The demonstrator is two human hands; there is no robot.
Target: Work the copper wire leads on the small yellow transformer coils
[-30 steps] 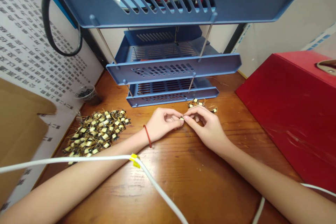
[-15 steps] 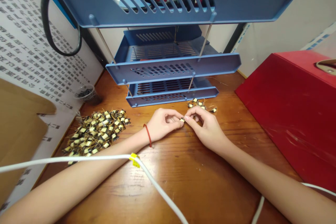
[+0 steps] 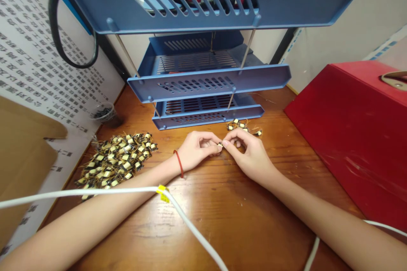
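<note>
Left hand (image 3: 197, 151), a red elastic band (image 3: 178, 164) around its wrist, and right hand (image 3: 251, 153) close together near the middle of the wooden counter (image 3: 229, 224), just in front of the lowest tray. Fingers (image 3: 212, 140) of both hands curled inward and almost closed, tips meeting on a single miniature transformer (image 3: 220, 145) with yellow tape and thin copper leads, pinched between them just above the wood. Just beyond the right hand, a small scatter of like transformers (image 3: 241, 126), close to the front of a three-tier blue slotted tray rack (image 3: 210, 81). Toward the counter's left edge, well apart from the hands, a large heap of transformers (image 3: 116, 160) with tangled leads, near a clear plastic cup (image 3: 106, 113) of small dark bits. White cable (image 3: 79, 192) with a yellow tag (image 3: 163, 192) lying across the left forearm (image 3: 95, 209). Along the counter's right edge, a red box (image 3: 346, 135); past the left edge, brown cardboard (image 3: 19, 169) and a printed poster (image 3: 41, 51).
</note>
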